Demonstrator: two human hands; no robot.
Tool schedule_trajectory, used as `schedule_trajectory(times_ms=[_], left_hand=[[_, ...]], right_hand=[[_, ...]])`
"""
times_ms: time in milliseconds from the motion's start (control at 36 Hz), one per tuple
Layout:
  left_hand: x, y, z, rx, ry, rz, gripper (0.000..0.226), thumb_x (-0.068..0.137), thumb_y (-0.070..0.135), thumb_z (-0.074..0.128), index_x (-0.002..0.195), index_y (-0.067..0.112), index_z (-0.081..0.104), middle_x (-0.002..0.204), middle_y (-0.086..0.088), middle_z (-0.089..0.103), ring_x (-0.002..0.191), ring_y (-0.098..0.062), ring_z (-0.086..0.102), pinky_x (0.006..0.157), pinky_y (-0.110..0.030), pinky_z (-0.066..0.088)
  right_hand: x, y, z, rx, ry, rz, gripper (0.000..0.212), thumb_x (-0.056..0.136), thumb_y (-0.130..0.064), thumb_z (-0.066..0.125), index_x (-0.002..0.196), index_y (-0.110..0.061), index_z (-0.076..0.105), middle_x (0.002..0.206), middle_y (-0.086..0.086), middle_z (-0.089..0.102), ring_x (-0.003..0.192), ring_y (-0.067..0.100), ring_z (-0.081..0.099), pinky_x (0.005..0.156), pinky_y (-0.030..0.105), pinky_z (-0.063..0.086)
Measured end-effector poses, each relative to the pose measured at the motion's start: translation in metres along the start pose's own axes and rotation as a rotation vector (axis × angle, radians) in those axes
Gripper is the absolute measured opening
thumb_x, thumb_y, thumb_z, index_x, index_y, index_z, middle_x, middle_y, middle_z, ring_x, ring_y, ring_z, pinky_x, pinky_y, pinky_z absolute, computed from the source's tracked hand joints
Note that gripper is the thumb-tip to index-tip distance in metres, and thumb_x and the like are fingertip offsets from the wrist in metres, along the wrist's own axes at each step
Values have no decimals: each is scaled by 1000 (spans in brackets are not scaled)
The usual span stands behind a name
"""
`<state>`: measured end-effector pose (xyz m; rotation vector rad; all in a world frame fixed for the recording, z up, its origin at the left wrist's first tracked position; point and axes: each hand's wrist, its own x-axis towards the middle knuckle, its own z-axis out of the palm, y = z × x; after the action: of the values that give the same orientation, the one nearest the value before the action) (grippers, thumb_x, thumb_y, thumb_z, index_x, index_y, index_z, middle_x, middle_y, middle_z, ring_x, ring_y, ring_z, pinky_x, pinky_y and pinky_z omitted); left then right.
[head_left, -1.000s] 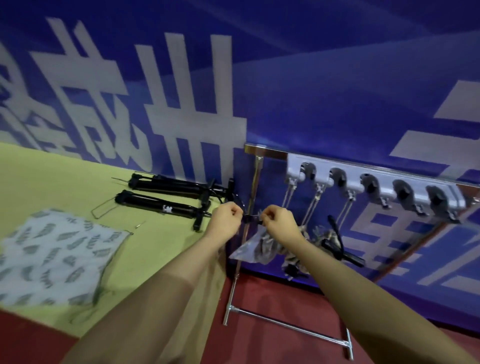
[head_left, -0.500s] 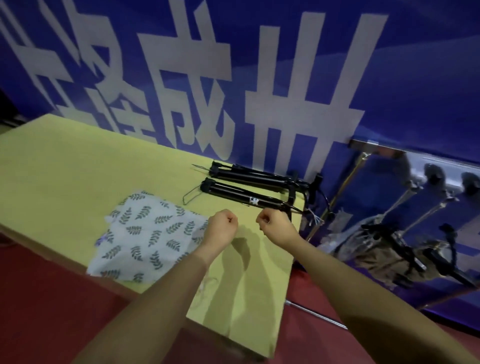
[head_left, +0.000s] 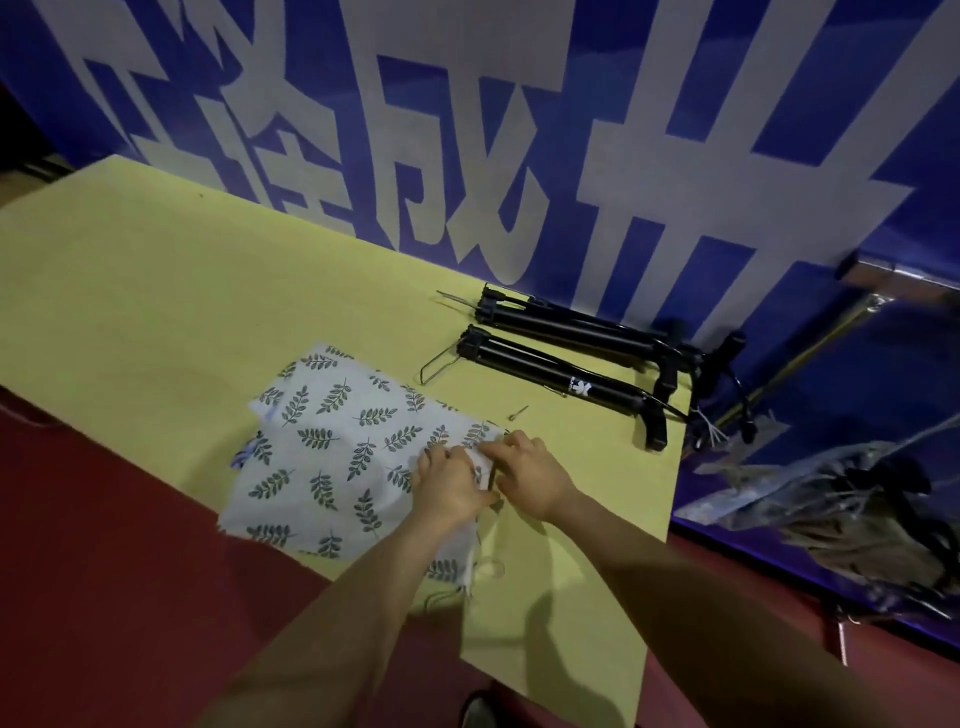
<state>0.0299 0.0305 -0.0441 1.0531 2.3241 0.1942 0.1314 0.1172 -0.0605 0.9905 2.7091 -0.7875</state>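
The leaf-print cloth (head_left: 332, 457) lies at the bench's (head_left: 156, 270) front edge. Bare yellow surface spreads wide to the left and behind it, while two black tripods (head_left: 561, 374) line the far right side. The cloth is white with dark green sprigs, and rumpled. At its right edge the left hand (head_left: 452, 486) and right hand (head_left: 535, 480), side by side, pinch it with curled fingers.

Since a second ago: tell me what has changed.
Both hands left the rack and came down onto the table. The left hand and right hand now pinch the leaf-print cloth at its right edge. The cloth and two black tripods stayed put.
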Motion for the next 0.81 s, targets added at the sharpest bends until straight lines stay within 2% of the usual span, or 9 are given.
schedule_trajectory(times_ms=[56, 139, 222, 306, 389, 500, 611, 722, 806], left_hand=[[4, -1, 2, 29, 18, 6, 61, 79, 43, 65, 128, 12, 46, 133, -12, 39, 128, -31, 32, 107, -38, 27], [9, -3, 1, 27, 50, 39, 39, 82, 34, 61, 116, 14, 59, 121, -9, 54, 118, -28, 46, 96, -35, 37], [9, -4, -4, -128, 53, 95, 17, 85, 23, 58, 93, 10, 66, 88, -6, 65, 87, -26, 62, 70, -32, 48], [8, -4, -14, -266, 69, 101, 12, 88, 20, 58, 88, 8, 61, 69, 0, 55, 69, -22, 57, 60, -30, 42], [8, -3, -25, -275, 143, 148, 10, 90, 15, 54, 95, 7, 55, 72, -2, 54, 63, -19, 52, 56, -30, 41], [2, 3, -44, -328, 199, 272, 16, 92, 9, 53, 94, 14, 37, 66, 8, 44, 51, -5, 41, 41, -16, 31], [0, 7, -55, -296, 218, 386, 7, 91, 4, 49, 89, 10, 52, 76, 4, 52, 55, -1, 39, 46, -12, 32], [-2, 8, -63, -349, 253, 424, 14, 90, 1, 50, 93, 6, 63, 100, -5, 59, 53, 0, 40, 48, -10, 34], [-4, 6, -70, -297, 267, 423, 19, 91, 2, 49, 98, 8, 65, 107, -5, 58, 58, -1, 43, 53, -9, 34]], right_hand=[[7, 3, 6, -31, 9, -3, 55, 92, -12, 47, 143, -29, 39, 136, 10, 41, 117, 32, 41, 101, 38, 37], [16, 5, 12, -48, 34, -10, 47, 94, -18, 50, 139, -30, 46, 133, 9, 43, 115, 31, 42, 98, 36, 37], [20, 6, 12, -14, 116, -11, 34, 96, -26, 50, 128, -30, 59, 123, 7, 50, 110, 29, 45, 93, 34, 39], [21, 4, 7, -6, 174, -39, 28, 96, -28, 50, 119, -27, 66, 117, 5, 52, 106, 27, 47, 89, 33, 39], [20, -2, -4, 19, 258, -77, 27, 99, -30, 43, 116, -19, 61, 124, 3, 48, 108, 26, 45, 85, 33, 33], [19, -10, -24, 96, 273, -79, 27, 102, -34, 34, 112, -18, 53, 121, -2, 50, 109, 22, 42, 84, 33, 24], [17, -7, -36, 107, 252, -65, 16, 100, -30, 39, 104, -17, 49, 101, 0, 57, 103, 22, 44, 83, 34, 21], [17, -6, -45, 76, 275, -65, 14, 97, -26, 47, 109, -22, 52, 114, -3, 54, 107, 21, 42, 79, 32, 19], [21, -9, -50, 179, 307, -8, 12, 98, -23, 45, 106, -21, 53, 113, 0, 53, 105, 22, 49, 87, 34, 27]])
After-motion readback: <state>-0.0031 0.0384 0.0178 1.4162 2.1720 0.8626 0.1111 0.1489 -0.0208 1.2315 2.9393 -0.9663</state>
